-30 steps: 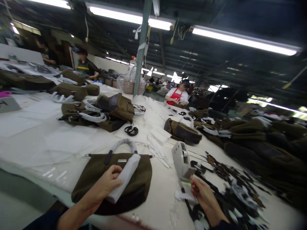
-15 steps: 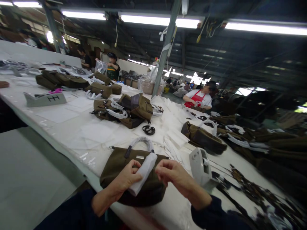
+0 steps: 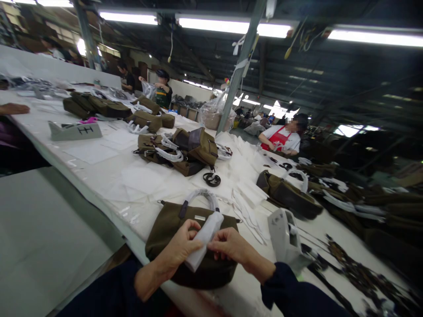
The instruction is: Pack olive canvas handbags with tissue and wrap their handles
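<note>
An olive-green handbag (image 3: 164,226) with dark trim lies on the white table in front of me. Its far handle (image 3: 202,193) is wrapped in white material and arches over the top. Across the bag's front slants the near handle, covered by a white paper wrap (image 3: 210,229). My left hand (image 3: 180,244) pinches the wrap's left side between thumb and fingers. At its right edge my right hand (image 3: 233,246) is closed, thumb against fingertips; anything tiny between them is too small to make out.
A grey tape dispenser (image 3: 280,235) stands right of the bag, another dispenser (image 3: 76,131) at left. Stacked bags (image 3: 185,152) lie ahead, with another bag (image 3: 287,193) and dark straps (image 3: 350,259) at right. Another person's hand (image 3: 15,108) rests at the left edge. Co-workers stand farther off.
My right hand has moved left and down to the wrap's edge, where it was apart before. My left hand keeps its grip. The view has shifted slightly left.
</note>
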Demonstrator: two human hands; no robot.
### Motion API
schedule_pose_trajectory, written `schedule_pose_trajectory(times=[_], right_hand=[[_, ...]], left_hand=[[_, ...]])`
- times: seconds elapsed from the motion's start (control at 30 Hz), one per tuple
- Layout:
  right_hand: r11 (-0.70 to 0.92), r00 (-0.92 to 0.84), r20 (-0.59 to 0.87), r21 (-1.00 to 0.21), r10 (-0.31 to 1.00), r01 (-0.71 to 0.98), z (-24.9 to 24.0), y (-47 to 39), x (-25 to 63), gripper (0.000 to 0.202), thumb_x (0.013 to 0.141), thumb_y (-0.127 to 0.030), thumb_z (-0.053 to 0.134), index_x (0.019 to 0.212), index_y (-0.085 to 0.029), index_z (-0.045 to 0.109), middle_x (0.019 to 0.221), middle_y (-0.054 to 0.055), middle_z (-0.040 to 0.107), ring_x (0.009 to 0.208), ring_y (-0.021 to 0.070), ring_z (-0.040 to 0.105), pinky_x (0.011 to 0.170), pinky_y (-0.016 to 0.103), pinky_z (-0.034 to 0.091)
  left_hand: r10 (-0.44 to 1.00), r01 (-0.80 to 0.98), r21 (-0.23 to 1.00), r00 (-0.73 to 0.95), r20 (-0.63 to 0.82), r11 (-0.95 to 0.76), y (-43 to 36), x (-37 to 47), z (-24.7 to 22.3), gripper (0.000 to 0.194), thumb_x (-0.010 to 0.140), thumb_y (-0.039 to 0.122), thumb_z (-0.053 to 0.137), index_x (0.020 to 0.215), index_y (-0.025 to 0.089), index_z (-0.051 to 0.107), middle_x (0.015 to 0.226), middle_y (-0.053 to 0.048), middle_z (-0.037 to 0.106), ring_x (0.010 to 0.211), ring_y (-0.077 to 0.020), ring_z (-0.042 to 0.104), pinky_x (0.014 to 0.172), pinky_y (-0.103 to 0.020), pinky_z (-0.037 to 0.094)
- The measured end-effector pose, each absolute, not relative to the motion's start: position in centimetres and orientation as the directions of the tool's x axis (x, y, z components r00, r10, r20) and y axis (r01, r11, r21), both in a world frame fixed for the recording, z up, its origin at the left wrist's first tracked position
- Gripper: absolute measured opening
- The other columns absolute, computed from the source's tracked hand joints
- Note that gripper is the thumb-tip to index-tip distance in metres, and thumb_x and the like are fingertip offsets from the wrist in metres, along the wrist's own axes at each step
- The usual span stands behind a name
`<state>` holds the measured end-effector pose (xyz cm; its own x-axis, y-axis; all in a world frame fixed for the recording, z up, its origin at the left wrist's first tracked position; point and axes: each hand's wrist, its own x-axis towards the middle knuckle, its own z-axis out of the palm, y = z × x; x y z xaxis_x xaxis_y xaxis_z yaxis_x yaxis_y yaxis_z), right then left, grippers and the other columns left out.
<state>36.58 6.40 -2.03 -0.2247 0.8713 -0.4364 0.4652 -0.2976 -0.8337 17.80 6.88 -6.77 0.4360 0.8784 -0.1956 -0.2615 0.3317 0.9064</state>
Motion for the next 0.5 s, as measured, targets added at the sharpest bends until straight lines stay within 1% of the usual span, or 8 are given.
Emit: schedule_pose_trajectory(times=[0.13,0.2,0.3,0.37,0.4,0.43,0.47,0.5], right_hand=[[-0.319,-0.212,-0.45,-0.83,0.868,0.457,-1.9,6.2,36.4,0.031,0.074,-0.042,0.071,0.064,-0.016,0.057,0.057,0.001,0.066,0.042,0.005,0.041,0.039,0.018,0.022],[-0.316,-0.199,-0.433,-0.842,0.879,0.437,-2.0,6.1,36.3,0.031,0.073,-0.043,0.071,0.069,-0.016,0.056,0.059,0.001,0.067,0.042,0.0058,0.043,0.037,0.017,0.024],[-0.303,-0.188,-0.403,-0.863,0.896,0.403,-2.4,6.0,36.4,0.032,0.071,-0.039,0.073,0.081,-0.019,0.051,0.059,0.0,0.068,0.042,0.0079,0.046,0.037,0.017,0.026],[-0.294,-0.191,-0.389,-0.872,0.901,0.39,-2.7,5.9,36.7,0.029,0.073,-0.037,0.071,0.082,-0.02,0.049,0.059,-0.001,0.067,0.044,0.0087,0.047,0.037,0.017,0.027],[-0.267,-0.175,-0.358,-0.878,0.917,0.397,-2.7,5.9,37.0,0.027,0.075,-0.037,0.069,0.079,-0.02,0.049,0.059,-0.002,0.065,0.045,0.0089,0.046,0.038,0.018,0.028],[-0.21,-0.141,-0.293,-0.882,0.946,0.422,-2.6,5.8,37.2,0.025,0.078,-0.036,0.067,0.077,-0.02,0.049,0.059,-0.003,0.063,0.046,0.0093,0.046,0.04,0.019,0.03],[-0.118,-0.108,-0.19,-0.874,0.976,0.472,-2.4,5.8,37.5,0.023,0.081,-0.036,0.066,0.075,-0.02,0.05,0.06,-0.003,0.061,0.049,0.0098,0.047,0.042,0.02,0.033],[0.009,-0.097,-0.052,-0.838,0.994,0.546,-2.2,5.7,37.7,0.02,0.083,-0.034,0.065,0.075,-0.019,0.053,0.062,-0.003,0.059,0.053,0.0108,0.048,0.047,0.022,0.037]], left_hand=[[0.876,-0.3,0.886,0.439,-0.2,0.353,6.7,17.6,-6.4,0.044,0.069,0.019,0.069,0.101,0.021,0.04,0.076,0.001,0.067,0.057,-0.0105,0.057,0.052,-0.019,0.036],[0.874,-0.32,0.873,0.439,-0.208,0.369,6.7,17.5,-6.2,0.045,0.067,0.021,0.071,0.1,0.02,0.04,0.077,0.0,0.068,0.058,-0.011,0.057,0.053,-0.019,0.036],[0.877,-0.362,0.847,0.427,-0.219,0.388,6.7,17.2,-5.6,0.044,0.068,0.024,0.073,0.1,0.019,0.043,0.077,0.0,0.067,0.061,-0.0104,0.057,0.055,-0.019,0.037],[0.874,-0.387,0.824,0.423,-0.239,0.413,6.7,17.0,-5.2,0.043,0.07,0.026,0.073,0.101,0.019,0.045,0.077,0.001,0.066,0.061,-0.0099,0.056,0.056,-0.019,0.038],[0.87,-0.396,0.813,0.425,-0.249,0.426,6.7,16.9,-5.0,0.043,0.07,0.027,0.074,0.101,0.019,0.045,0.077,0.001,0.066,0.062,-0.01,0.057,0.057,-0.019,0.039],[0.865,-0.4,0.804,0.431,-0.258,0.439,6.7,16.9,-4.9,0.043,0.069,0.026,0.074,0.101,0.019,0.046,0.078,0.001,0.066,0.062,-0.0103,0.057,0.057,-0.019,0.039],[0.86,-0.403,0.798,0.436,-0.264,0.449,6.7,16.8,-4.8,0.044,0.069,0.026,0.075,0.101,0.019,0.046,0.079,0.001,0.066,0.063,-0.0107,0.058,0.058,-0.019,0.039],[0.857,-0.403,0.794,0.44,-0.268,0.455,6.7,16.8,-4.8,0.044,0.069,0.026,0.075,0.101,0.019,0.046,0.079,0.0,0.066,0.064,-0.011,0.058,0.058,-0.02,0.04]])
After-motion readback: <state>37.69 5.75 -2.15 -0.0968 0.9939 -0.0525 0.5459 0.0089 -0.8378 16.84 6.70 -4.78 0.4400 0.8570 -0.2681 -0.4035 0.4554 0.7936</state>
